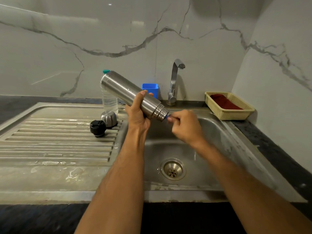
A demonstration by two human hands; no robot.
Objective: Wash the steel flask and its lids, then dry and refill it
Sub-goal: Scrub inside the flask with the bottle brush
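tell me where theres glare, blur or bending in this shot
Head view: glare patches on the glossy marble wall; the right hand is slightly motion-blurred at the flask mouth, the left hand sharper; the wide-angle lens bows the counter edge.

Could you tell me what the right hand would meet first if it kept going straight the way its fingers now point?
Probably the open mouth of the steel flask: the right hand points up-left at it, pinching something blue right at the rim. Depth is hard to judge.
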